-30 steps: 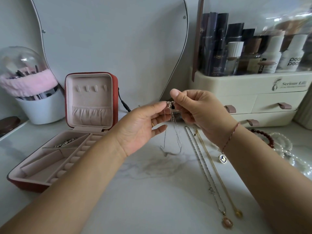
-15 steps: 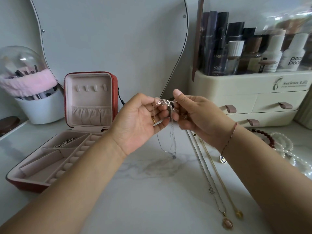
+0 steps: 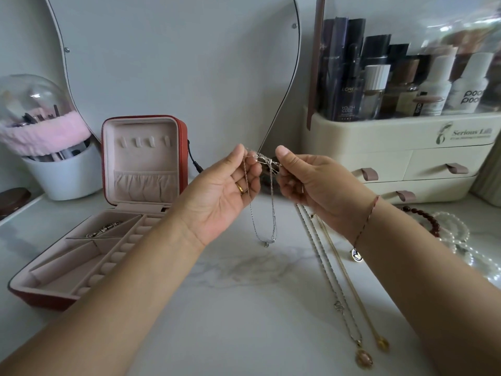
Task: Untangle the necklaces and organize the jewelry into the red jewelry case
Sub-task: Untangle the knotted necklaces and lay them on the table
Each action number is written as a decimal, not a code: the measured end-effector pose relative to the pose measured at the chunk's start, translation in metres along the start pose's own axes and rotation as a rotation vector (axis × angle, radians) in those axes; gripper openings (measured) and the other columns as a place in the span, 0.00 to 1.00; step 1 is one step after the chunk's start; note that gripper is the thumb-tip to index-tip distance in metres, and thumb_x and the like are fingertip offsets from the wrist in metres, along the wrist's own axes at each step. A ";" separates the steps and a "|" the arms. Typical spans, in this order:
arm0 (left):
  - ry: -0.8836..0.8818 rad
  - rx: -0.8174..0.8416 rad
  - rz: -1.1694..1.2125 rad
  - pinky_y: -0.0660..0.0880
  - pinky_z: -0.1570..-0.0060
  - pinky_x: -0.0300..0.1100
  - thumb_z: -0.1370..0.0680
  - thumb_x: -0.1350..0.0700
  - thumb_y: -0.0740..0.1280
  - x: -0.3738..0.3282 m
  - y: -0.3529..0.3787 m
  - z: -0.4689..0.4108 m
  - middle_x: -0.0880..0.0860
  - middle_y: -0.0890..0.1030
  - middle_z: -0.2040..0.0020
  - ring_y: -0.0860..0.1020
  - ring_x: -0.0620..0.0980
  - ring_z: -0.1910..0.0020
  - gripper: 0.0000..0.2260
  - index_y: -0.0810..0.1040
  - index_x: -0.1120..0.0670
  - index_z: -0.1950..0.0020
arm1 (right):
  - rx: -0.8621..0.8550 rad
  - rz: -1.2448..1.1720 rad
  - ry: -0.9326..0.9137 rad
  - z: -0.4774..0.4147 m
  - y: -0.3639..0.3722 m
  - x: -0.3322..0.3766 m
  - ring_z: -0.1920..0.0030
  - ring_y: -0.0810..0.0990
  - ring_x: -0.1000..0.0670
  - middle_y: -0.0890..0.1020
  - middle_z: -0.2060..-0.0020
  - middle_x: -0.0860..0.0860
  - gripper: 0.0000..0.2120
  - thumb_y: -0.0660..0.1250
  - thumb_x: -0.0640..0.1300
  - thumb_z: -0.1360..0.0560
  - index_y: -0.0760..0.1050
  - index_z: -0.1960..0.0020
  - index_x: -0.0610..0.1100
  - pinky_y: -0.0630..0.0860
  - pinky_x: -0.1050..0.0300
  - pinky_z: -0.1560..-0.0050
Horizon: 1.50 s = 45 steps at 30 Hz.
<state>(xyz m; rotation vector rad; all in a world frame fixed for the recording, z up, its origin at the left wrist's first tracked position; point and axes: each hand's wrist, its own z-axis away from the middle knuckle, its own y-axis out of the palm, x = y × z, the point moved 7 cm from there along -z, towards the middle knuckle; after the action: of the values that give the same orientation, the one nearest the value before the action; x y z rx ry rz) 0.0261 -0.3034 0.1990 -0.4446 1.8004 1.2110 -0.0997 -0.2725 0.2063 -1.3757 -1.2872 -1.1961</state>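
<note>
Left hand [image 3: 225, 191] and right hand [image 3: 311, 183] pinch the knot of a fine silver chain necklace [image 3: 273, 207], likely light, limp and snag-prone; open red jewelry case [image 3: 183, 142] at nine o'clock.

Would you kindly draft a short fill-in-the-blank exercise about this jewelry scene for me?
The left hand and right hand pinch a thin ____ necklace in the air.
The red jewelry case is ____, not closed.
A string bracelet with a charm circles the ____ wrist.
____ long pendant necklaces lie flat on the table.
Missing words: silver, open, right, two.
</note>
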 end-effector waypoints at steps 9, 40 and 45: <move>0.033 0.016 -0.087 0.73 0.58 0.36 0.28 0.54 0.65 0.000 0.002 0.002 0.46 0.78 0.65 0.75 0.42 0.67 0.03 0.74 0.53 0.59 | 0.079 -0.237 0.052 -0.001 0.007 -0.002 0.67 0.76 0.52 0.78 0.65 0.47 0.16 0.61 0.50 0.22 0.68 0.65 0.45 0.73 0.61 0.61; 0.012 -0.035 -0.243 0.66 0.74 0.32 0.30 0.55 0.67 0.002 0.003 0.007 0.51 0.77 0.64 0.70 0.42 0.73 0.05 0.76 0.57 0.60 | 0.208 -0.024 0.050 0.005 0.004 0.001 0.67 0.70 0.56 0.75 0.68 0.51 0.03 0.70 0.46 0.34 0.80 0.62 0.47 0.64 0.62 0.61; 0.010 -0.060 -0.225 0.66 0.74 0.31 0.29 0.57 0.67 0.003 0.003 0.007 0.50 0.80 0.66 0.71 0.41 0.74 0.05 0.76 0.58 0.59 | 0.152 -0.048 0.095 0.001 0.000 -0.004 0.59 0.75 0.53 0.79 0.62 0.50 0.02 0.69 0.43 0.28 0.78 0.59 0.47 0.66 0.57 0.49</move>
<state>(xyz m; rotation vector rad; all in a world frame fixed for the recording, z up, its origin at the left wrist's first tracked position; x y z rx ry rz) 0.0256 -0.2954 0.1974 -0.6701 1.6758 1.1092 -0.0994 -0.2721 0.2019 -1.1718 -1.3222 -1.1569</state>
